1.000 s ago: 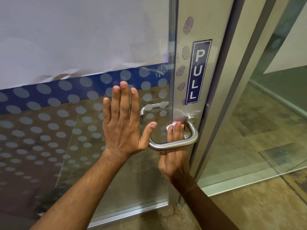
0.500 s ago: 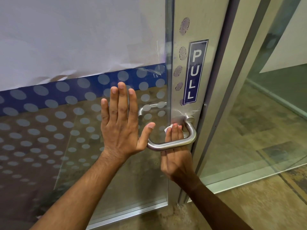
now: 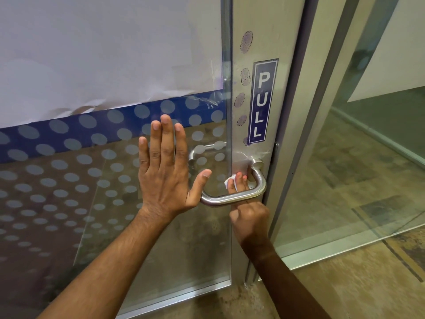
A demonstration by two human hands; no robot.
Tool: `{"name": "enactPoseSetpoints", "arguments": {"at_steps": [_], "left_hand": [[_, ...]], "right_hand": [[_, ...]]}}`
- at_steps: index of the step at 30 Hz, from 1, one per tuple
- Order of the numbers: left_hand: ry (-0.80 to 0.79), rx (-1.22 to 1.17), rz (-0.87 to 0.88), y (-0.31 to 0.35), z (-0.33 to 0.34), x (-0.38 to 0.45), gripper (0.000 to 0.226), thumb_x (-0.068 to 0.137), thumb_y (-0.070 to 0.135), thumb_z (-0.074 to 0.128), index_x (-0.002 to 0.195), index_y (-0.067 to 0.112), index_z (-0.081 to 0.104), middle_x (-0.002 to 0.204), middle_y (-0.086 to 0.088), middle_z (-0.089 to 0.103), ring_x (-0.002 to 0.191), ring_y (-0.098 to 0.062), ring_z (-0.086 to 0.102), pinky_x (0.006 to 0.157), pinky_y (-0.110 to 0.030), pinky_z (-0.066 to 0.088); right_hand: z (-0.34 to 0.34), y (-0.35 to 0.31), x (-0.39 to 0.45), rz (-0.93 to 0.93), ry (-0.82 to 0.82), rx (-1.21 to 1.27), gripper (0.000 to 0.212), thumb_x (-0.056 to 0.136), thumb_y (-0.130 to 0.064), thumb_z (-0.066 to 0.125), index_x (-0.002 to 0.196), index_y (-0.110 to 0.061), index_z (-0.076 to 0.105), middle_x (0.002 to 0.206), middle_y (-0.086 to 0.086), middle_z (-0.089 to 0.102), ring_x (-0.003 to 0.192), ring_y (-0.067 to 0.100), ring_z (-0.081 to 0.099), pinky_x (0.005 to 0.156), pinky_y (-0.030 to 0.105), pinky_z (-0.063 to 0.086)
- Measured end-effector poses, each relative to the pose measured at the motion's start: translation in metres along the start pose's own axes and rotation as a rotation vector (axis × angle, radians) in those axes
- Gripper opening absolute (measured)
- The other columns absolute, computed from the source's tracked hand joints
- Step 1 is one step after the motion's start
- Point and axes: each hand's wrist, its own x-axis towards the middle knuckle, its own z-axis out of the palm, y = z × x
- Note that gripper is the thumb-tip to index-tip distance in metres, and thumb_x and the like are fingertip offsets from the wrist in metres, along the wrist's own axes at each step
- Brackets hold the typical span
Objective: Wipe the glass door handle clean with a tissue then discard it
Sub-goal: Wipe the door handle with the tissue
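The left hand (image 3: pixel 165 171) is laid flat against the glass door (image 3: pixel 110 203), fingers extended and held close together, the thumb spread out to the right so that its tip lies just beside the left end of the handle (image 3: pixel 232 199). Nothing is held in it.

The right hand (image 3: pixel 249 217) is brought up from below, behind the horizontal bar of the brushed-metal handle. Its fingers (image 3: pixel 239 180) are passed up through the loop — between the bar and the metal door stile (image 3: pixel 259 42) — with the fingertips showing above the bar, near the handle's upper mount. A small white tissue (image 3: pixel 230 182) is pressed under these fingers; only a crumpled corner is seen, projecting to the left of them, just above the bar and against the stile. The hand is thus closed around the tissue, though how much of the tissue lies behind the fingers cannot be told.

A blue sign reading PULL (image 3: pixel 262 102) is fixed vertically on the stile above the handle, with a row of smudged oval marks just to its left. The glass is patterned with frosted dots over a blue band (image 3: pixel 69 137), and a white sheet (image 3: pixel 103 49) covers its upper part. A second handle is seen through the glass, on the far side. To the right, another glass panel (image 3: pixel 368 180) and a mottled floor (image 3: pixel 345 291) are visible.
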Motion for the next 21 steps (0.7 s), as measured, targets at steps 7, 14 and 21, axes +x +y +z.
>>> {"name": "enactPoseSetpoints", "arguments": {"at_steps": [7, 14, 21], "left_hand": [[-0.008, 0.008, 0.001, 0.001, -0.001, -0.001, 0.098, 0.093, 0.062, 0.037, 0.157, 0.009, -0.014, 0.163, -0.003, -0.029, 0.152, -0.021, -0.022, 0.124, -0.042, -0.013], [-0.004, 0.007, 0.000, -0.001, 0.000, -0.001, 0.097, 0.093, 0.062, 0.037, 0.157, 0.009, -0.013, 0.163, -0.004, -0.028, 0.152, -0.022, -0.021, 0.124, -0.042, -0.012], [-0.002, 0.017, 0.001, -0.001, 0.001, -0.001, 0.098, 0.093, 0.063, 0.038, 0.157, 0.010, -0.015, 0.162, -0.004, -0.030, 0.152, -0.021, -0.022, 0.124, -0.042, -0.013]], "right_hand": [[-0.032, -0.005, -0.013, 0.323, 0.000, 0.166, 0.021, 0.084, 0.003, 0.052, 0.084, -0.001, 0.073, 0.072, 0.007, 0.069, 0.059, 0.012, 0.056, 0.059, 0.010, 0.043], [-0.037, -0.009, -0.012, 0.583, 0.150, 0.174, 0.024, 0.081, 0.010, 0.049, 0.090, 0.003, 0.070, 0.106, 0.016, 0.059, 0.093, -0.013, 0.054, 0.082, -0.002, 0.041], [-0.030, -0.014, 0.002, 0.564, 0.168, 0.204, 0.019, 0.079, -0.004, 0.061, 0.093, 0.000, 0.073, 0.101, 0.009, 0.062, 0.086, 0.010, 0.058, 0.077, 0.009, 0.047]]}}
